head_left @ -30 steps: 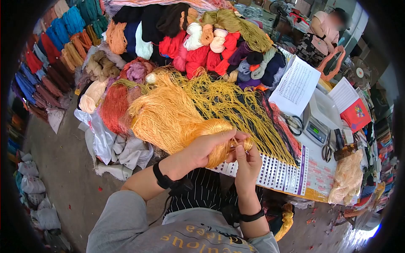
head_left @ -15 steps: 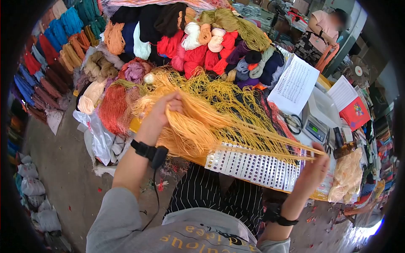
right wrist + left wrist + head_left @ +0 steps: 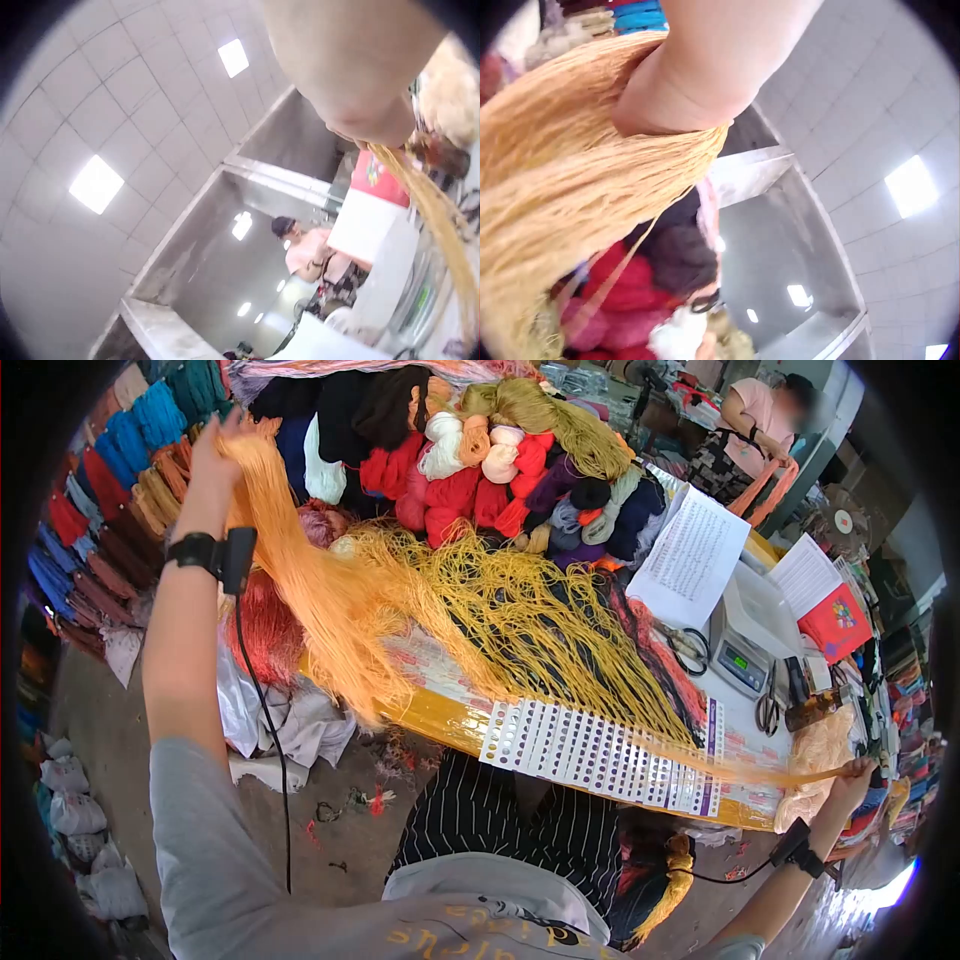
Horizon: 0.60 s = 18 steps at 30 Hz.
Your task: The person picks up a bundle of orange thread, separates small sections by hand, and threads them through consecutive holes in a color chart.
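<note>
A large skein of orange-yellow yarn (image 3: 310, 590) hangs from my raised left hand (image 3: 213, 465) at the upper left. In the left wrist view the skein (image 3: 570, 172) spreads wide around the left hand (image 3: 697, 67), whose fingers are hidden in it. Far to the right, my right hand (image 3: 850, 782) grips a thin bundle of the same yarn (image 3: 745, 772) at its end, stretched low across the table's front. The right wrist view has this yarn bundle (image 3: 431, 214) running down from the right hand (image 3: 367, 90).
Olive-yellow yarn (image 3: 540, 630) covers the middle of the table, before piled colored skeins (image 3: 460, 500). A perforated card (image 3: 590, 755) lies along the front edge (image 3: 420, 710). Right are scissors (image 3: 688, 650), a scale (image 3: 742, 660) and papers (image 3: 690, 555). Another person (image 3: 750, 430) stands behind.
My hands came from close together over the skein to far apart. The left rose up and left, lifting the skein; the right drew a thin bundle of yarn out to the right.
</note>
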### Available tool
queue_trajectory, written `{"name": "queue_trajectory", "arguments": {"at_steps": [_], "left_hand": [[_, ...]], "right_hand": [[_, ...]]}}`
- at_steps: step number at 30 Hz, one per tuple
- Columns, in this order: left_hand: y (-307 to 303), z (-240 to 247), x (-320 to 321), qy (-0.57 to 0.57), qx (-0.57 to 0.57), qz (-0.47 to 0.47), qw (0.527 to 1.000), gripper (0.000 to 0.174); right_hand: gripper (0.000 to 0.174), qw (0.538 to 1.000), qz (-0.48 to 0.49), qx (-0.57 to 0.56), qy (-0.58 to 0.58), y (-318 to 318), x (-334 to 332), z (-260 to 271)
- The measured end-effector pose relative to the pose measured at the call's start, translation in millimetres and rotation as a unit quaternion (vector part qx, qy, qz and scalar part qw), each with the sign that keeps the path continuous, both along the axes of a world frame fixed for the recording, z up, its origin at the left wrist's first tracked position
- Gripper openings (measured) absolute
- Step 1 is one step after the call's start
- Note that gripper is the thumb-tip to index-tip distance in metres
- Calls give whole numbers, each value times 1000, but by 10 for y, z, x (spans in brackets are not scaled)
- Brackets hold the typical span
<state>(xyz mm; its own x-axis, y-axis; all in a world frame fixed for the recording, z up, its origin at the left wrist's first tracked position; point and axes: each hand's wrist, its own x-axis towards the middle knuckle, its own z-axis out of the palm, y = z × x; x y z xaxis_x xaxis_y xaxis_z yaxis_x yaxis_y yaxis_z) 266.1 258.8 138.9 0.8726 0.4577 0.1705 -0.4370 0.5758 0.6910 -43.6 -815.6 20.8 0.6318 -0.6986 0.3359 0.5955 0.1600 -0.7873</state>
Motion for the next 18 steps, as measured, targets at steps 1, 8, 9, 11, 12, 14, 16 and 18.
{"name": "queue_trajectory", "arguments": {"at_steps": [1, 8, 9, 11, 12, 14, 16, 18], "left_hand": [[-90, 202, -24, -41, 16, -21, 999, 30], [-1859, -184, -723, -65, 12, -180, 981, 12], [-1944, -494, -760, -20, -28, -277, 960, 13], [-2201, -1105, -953, 77, 10, -323, 943, 16], [-2343, -1404, -1069, 131, -48, -384, 913, 18], [-2666, -1707, -1412, 256, -47, -415, 872, 20], [-2909, -2013, -1632, 332, -18, -433, 838, 25], [-3061, -2305, -1761, 358, -4, -442, 823, 30]], "right_hand": [[17, 998, -56, -32, 12, 581, 127, 290], [18, 903, -47, -378, 201, 3138, 931, -321], [12, 906, -7, -367, 212, 3683, 945, -364], [8, 895, 133, -379, 195, 4183, 1004, -770], [14, 875, 152, -401, 226, 4464, 998, -864], [25, 847, 196, -387, 306, 4905, 989, -1118], [27, 849, 254, -353, 299, 5211, 992, -1345], [17, 847, 275, -337, 308, 5421, 1027, -1537]]}}
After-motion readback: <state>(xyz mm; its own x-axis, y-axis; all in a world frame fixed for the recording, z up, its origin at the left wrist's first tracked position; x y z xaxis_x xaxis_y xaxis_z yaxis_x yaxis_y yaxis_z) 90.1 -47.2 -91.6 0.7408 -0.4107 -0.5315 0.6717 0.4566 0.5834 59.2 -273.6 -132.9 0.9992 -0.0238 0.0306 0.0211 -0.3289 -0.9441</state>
